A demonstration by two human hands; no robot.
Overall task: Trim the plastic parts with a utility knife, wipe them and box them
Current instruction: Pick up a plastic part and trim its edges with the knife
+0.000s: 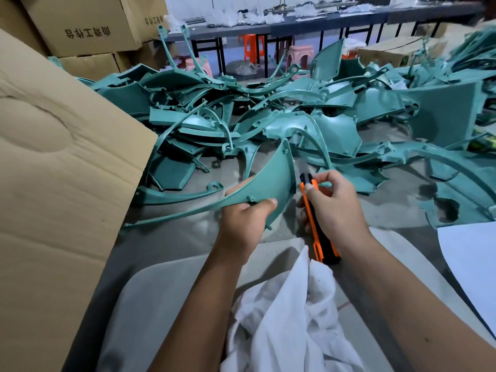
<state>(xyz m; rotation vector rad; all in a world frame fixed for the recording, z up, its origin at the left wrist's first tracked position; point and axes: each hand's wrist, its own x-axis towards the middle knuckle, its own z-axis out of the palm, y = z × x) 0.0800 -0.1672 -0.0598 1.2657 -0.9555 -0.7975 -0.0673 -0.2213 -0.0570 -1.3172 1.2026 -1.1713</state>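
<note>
Just above the white cloth [290, 312], a teal plastic part [268, 181] is gripped at its lower edge by the left hand [245, 218], fingers curled round it; the utility knife [316, 224] is clasped in the right hand [335, 202]; the part is judged light, thin, stiff yet springy, best held near the trimmed edge; beyond the cloth, a heap of parts [268, 114] is spread on the grey floor [389, 205]; left of it, a cardboard box [53, 170] is standing.

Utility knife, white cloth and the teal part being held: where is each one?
utility knife [315, 232], head view, on its orange handle.
white cloth [290, 318], head view, on its bunched middle.
teal part [271, 178], head view, on its broad curved face.
</note>
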